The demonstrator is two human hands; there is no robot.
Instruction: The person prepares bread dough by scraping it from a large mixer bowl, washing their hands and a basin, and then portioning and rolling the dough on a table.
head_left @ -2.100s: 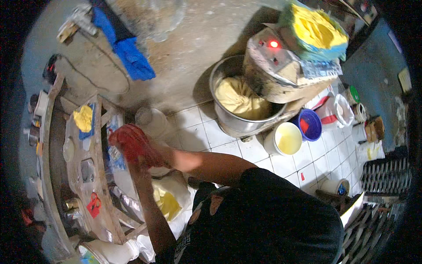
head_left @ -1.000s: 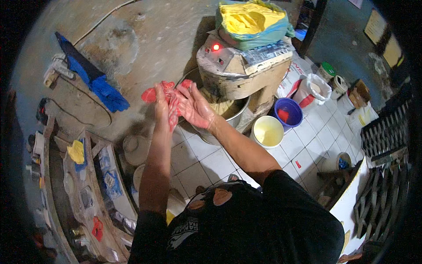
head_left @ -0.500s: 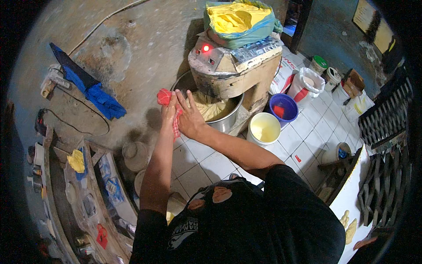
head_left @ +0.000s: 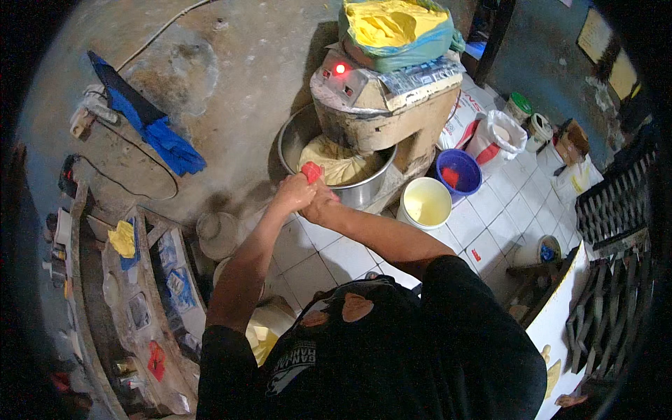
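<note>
A red checked cloth [head_left: 312,172] is bunched up between my two hands, its top sticking out above the fingers. My left hand [head_left: 292,195] is closed around it. My right hand [head_left: 322,205] wraps it from the other side, pressed against the left. Just beyond them stands a metal mixing bowl [head_left: 365,195] holding a pale mass of dough [head_left: 327,159]. The head of a worn, cream-coloured dough mixer [head_left: 364,122] overhangs the bowl, with a red light lit on its front. My hands are in front of the bowl's near rim.
On the mixer sits a bag of yellow fat [head_left: 392,26]. To its right are a white bucket [head_left: 425,203], a purple bucket [head_left: 458,173] and an open sack [head_left: 495,136]. A wooden rack [head_left: 133,308] stands left; a white table [head_left: 560,315] is at the right.
My hands have shifted from flat and pressed together to closed around the cloth, which is now more tightly bunched. They sit slightly lower and farther right in view.
</note>
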